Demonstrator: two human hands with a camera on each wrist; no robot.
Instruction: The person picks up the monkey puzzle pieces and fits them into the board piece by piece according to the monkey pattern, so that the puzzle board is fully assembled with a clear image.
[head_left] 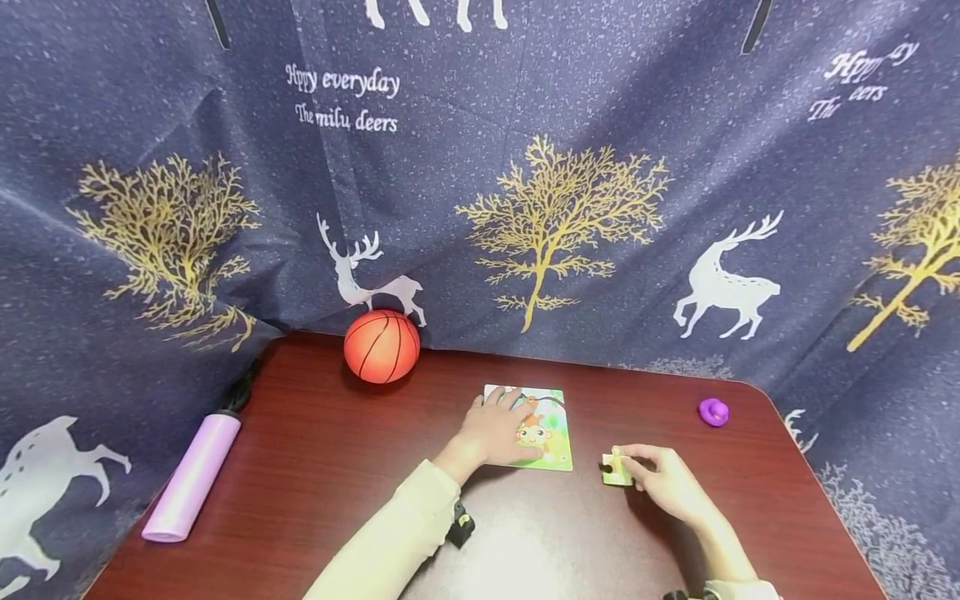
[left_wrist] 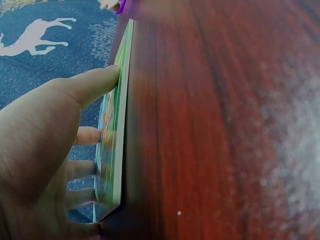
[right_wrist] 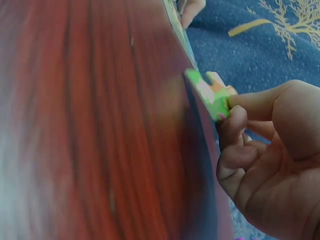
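A flat puzzle board [head_left: 553, 433] with a cartoon monkey picture lies on the table. My left hand [head_left: 497, 427] rests on its left part with fingers spread. In the left wrist view the thumb and fingertips of that left hand [left_wrist: 45, 135] touch the board's face [left_wrist: 112, 150]. To the right of the board, my right hand [head_left: 667, 482] pinches a green and yellow puzzle piece [head_left: 617, 472] between thumb and finger. The right wrist view shows this puzzle piece [right_wrist: 212, 97] held just off the tabletop, its other fingers curled under the right hand [right_wrist: 280, 150].
On the brown wooden table [head_left: 300, 467] an orange basketball [head_left: 382, 347] stands at the back left. A pink cylinder [head_left: 192, 479] lies along the left edge. A small purple toy duck [head_left: 713, 412] sits at the far right. Behind hangs a blue curtain [head_left: 450, 167] with deer and trees.
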